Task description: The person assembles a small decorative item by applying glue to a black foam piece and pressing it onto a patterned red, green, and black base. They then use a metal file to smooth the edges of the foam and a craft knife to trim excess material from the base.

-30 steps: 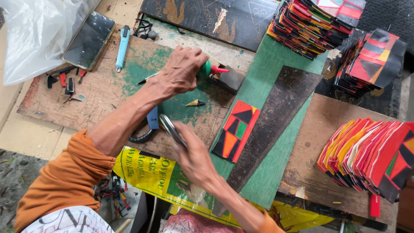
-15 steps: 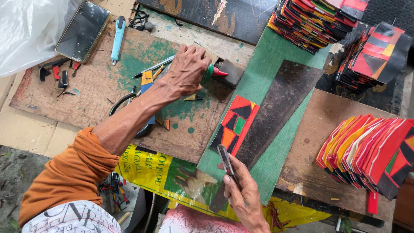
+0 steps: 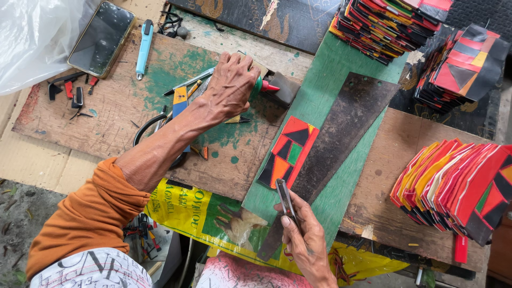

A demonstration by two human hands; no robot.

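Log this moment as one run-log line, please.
left hand: gripping green glue bottle on wooden board | right hand: holding small metal blade | patchwork piece: flat on green board

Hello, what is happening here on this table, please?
A person works at a cluttered bench. The left hand grips a green bottle with a red tip on the wooden board. The right hand holds a small metal blade at the near end of a dark strip lying on the green board. A patchwork piece in red, black, orange and green lies beside the strip. Stacks of similar pieces sit to the right, and a phone at the far left.
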